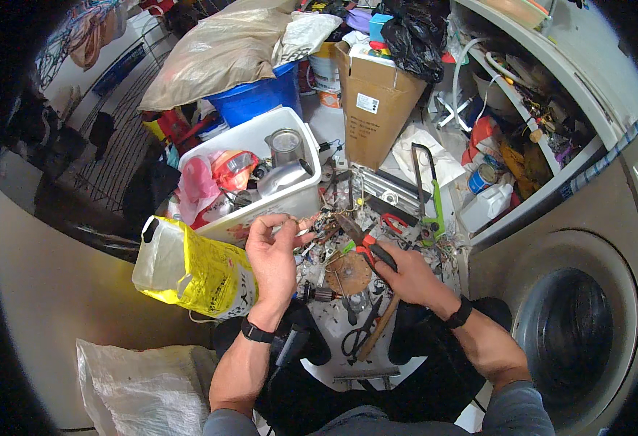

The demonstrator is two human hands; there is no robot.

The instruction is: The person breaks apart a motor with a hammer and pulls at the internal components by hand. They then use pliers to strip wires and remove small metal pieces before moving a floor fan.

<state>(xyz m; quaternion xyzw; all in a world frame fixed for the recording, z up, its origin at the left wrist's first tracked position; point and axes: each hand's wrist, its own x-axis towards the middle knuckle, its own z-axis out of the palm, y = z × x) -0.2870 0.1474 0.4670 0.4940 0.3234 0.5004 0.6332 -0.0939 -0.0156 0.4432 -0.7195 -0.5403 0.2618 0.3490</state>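
My left hand (272, 256) is closed in a pinch, thumb against fingertips, above the littered work surface. What it pinches looks thin and pale, too small to make out. In my right hand (415, 277) is a pair of pliers (367, 245) with red and black handles. Their jaws point up and left, toward a tangle of wire scraps (326, 224) just beyond my left fingertips. Below the jaws lies a round brown disc (348, 273). Nearer to me are black scissors (356, 340) and a tool's wooden handle (378, 328).
A white tub (311, 145) of metal and plastic scraps stands beyond my left hand. Left of that wrist is a yellow bag (210, 265). A green hacksaw (437, 207) and a tall cardboard box (377, 109) stand farther off; a front-loading washer (551, 291) flanks my right arm.
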